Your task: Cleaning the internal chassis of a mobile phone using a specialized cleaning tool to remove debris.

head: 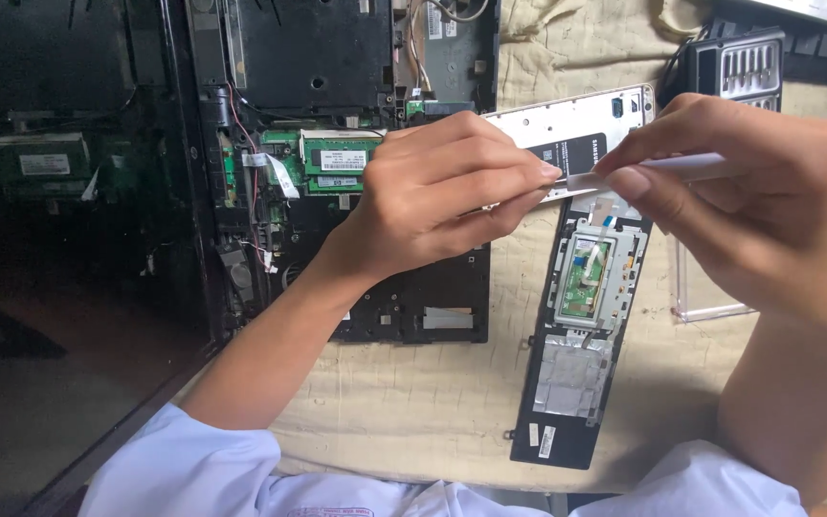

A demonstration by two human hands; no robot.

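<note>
My left hand (pixel 442 196) and my right hand (pixel 748 201) meet above the work surface, both pinching a thin white stick-like tool (pixel 681 168). The left fingertips grip its flat metal tip while the right fingers hold its white handle. Below the hands lies a silver hard drive (pixel 576 129) with a black label. Under my left hand sits an opened black laptop base (pixel 337 57) with a green memory module (pixel 337 158) exposed. A black palm-rest panel (pixel 581 325), turned underside up with its touchpad board showing, lies under the right hand.
The laptop's dark screen (pixel 59 239) fills the left side. A black screwdriver bit case (pixel 734 62) stands at the top right, and a clear plastic lid (pixel 705 292) lies beside the panel. A beige cloth (pixel 413 402) covers the table.
</note>
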